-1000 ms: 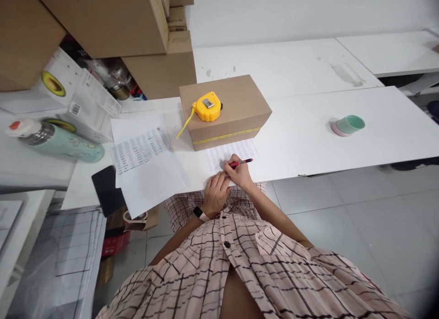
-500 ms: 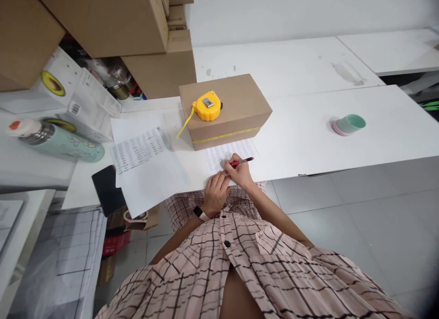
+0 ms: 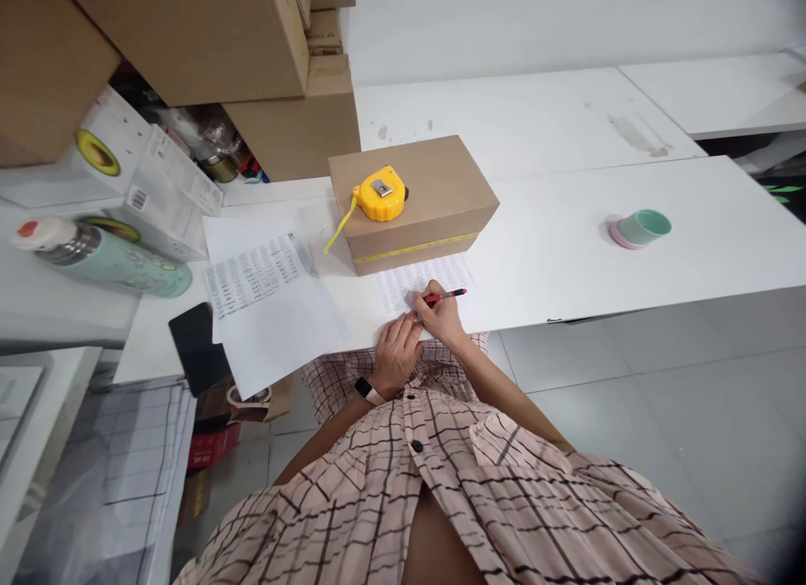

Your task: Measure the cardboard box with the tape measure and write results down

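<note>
A red and black pen (image 3: 450, 295) is gripped in my right hand (image 3: 441, 315), its tip end hidden by the fingers over a printed sheet (image 3: 403, 284). My left hand (image 3: 398, 350) lies flat at the table's front edge, fingers stretched out, touching the sheet's lower edge beside the right hand. Just beyond the hands stands a brown cardboard box (image 3: 434, 178), partly over or against the sheet's far side. On top of it rests a yellow tape measure (image 3: 381, 195) with a yellow strap, and a yellow measuring strip (image 3: 419, 248) runs along the box's front face.
More printed papers (image 3: 270, 316) lie to the left, overlapping a black phone-like slab (image 3: 198, 348). A mint bottle (image 3: 119, 258) and white cartons (image 3: 151, 174) stand farther left, below stacked cardboard boxes (image 3: 207, 39). On the right is a green cup (image 3: 646, 226) on the white table (image 3: 554, 258).
Hardly anything differs. My right hand and the pen have shifted very slightly; my left hand, the box and the tape measure are where they were.
</note>
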Demonstrator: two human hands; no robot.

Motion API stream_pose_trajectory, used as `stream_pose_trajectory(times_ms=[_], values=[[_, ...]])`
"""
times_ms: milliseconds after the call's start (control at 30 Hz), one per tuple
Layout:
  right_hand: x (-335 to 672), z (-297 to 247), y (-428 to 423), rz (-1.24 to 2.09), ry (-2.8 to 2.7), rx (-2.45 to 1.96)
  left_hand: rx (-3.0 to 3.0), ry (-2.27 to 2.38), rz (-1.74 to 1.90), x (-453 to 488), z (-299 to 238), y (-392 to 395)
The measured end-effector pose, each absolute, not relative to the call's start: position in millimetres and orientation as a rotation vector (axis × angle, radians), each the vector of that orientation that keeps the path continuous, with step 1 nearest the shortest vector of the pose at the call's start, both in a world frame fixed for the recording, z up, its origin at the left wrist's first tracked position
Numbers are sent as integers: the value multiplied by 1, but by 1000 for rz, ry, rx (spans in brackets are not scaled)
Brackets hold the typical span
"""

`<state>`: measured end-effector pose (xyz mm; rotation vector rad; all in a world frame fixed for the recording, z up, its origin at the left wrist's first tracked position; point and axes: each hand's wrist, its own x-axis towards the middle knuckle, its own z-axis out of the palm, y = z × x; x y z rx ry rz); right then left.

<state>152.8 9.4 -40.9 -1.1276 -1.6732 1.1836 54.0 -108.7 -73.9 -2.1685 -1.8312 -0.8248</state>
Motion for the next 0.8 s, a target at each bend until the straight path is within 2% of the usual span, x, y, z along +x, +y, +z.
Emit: stream_pose_trajectory(times_ms=[800], values=[[153, -45, 12, 1150, -1664, -1106, -2118, -1788, -803, 55, -71, -108]])
